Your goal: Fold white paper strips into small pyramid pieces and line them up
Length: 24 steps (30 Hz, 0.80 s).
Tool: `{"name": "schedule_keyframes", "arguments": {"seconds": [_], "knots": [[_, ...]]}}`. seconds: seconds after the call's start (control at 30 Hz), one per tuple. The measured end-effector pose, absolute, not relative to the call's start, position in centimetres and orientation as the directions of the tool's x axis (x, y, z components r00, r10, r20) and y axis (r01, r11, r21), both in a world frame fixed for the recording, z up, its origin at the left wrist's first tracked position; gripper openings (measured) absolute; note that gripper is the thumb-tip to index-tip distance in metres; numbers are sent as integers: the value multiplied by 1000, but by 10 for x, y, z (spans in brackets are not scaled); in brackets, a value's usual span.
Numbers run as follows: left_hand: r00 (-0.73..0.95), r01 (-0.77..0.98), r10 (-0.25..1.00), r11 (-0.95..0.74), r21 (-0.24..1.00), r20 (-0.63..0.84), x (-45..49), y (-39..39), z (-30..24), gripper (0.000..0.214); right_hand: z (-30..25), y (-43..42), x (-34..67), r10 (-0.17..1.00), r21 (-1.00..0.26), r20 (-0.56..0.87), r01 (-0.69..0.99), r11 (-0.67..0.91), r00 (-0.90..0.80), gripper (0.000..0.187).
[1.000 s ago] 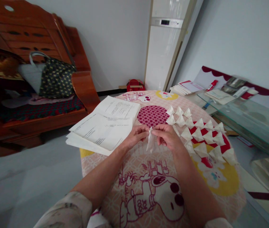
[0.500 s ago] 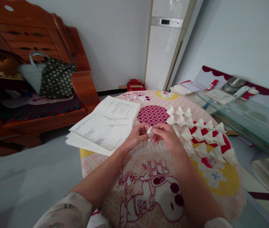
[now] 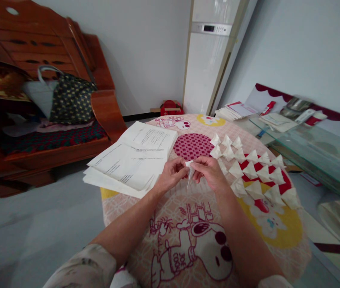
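Pinching a paper piece [image 3: 190, 173] between them, the left hand [image 3: 171, 175] and the right hand [image 3: 211, 173] meet just above the middle of the counter [image 3: 146, 200]. Both hands have thumb and fingertips closed on the top of the paper. It is white and narrow, and its lower end hangs down to a point between the two hands. The counter is round and covered with a pink cloth printed with a cartoon dog.

Just right of the right hand, folded paper triangles [image 3: 255, 172] lie in rows on the cloth, close together and reaching from the counter's far side toward its right edge. Left of the left hand, a stack of printed sheets [image 3: 134, 160] lies flat, with its near corner past the counter's edge.

Off the counter to the left stands a wooden bench [image 3: 104, 108] with a dotted bag [image 3: 71, 100] on its seat. A tall white air conditioner [image 3: 208, 60] stands in the far corner. A glass table [image 3: 313, 152] carrying papers and small things is on the right.
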<state>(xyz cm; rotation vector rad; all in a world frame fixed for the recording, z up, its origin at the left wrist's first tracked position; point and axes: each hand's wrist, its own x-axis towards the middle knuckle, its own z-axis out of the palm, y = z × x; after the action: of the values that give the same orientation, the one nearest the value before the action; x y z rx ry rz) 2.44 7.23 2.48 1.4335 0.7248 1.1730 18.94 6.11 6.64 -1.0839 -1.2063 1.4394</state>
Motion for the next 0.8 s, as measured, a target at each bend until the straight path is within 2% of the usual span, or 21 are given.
{"name": "schedule_keyframes", "arguments": {"seconds": [0.3, 0.53, 0.8], "knots": [[282, -39, 909, -308, 950, 307, 26, 68, 30, 21, 65, 62, 189, 983, -999, -15, -28, -21, -184, 29], [264, 127, 897, -396, 909, 354, 27, 63, 33, 19, 57, 64, 188, 991, -993, 6, 115, 22, -135, 19], [253, 242, 870, -480, 843, 422, 26, 61, 32, 15, 58, 65, 188, 993, -988, 25, 151, 42, -113, 14]]}}
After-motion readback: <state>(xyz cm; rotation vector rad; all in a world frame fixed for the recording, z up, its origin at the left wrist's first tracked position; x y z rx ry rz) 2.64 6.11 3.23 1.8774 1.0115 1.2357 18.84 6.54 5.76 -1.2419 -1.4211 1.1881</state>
